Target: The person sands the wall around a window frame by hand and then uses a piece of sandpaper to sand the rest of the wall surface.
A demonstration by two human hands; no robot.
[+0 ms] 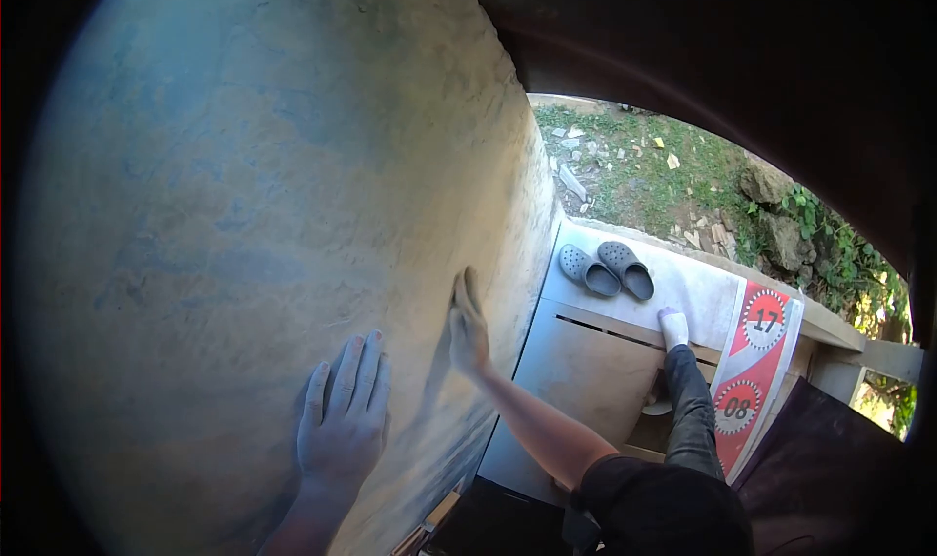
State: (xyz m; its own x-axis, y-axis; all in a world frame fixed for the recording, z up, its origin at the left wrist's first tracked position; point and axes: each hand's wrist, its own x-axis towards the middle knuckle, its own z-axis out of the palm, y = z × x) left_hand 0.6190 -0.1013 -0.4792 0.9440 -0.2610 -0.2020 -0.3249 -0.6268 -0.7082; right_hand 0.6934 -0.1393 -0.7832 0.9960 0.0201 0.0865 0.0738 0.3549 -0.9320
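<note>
My left hand lies flat on a pale, patchy plastered wall. Its fingers are stretched out and slightly apart, and its back looks dusty. Higher up and to the right, my right hand is seen edge-on against the same wall, with its fingers extended. Its palm side faces the wall, so I cannot make out whether anything thin lies under it. A dark shadow falls on the plaster just left of that hand. The wall surface shows bluish stains and rough marks.
Below right, a foot in a white sock stands on a light platform with a narrow slot. Grey clogs sit near its outer edge. A red and white printed strip lies beside them. Beyond are grass, rubble and rocks.
</note>
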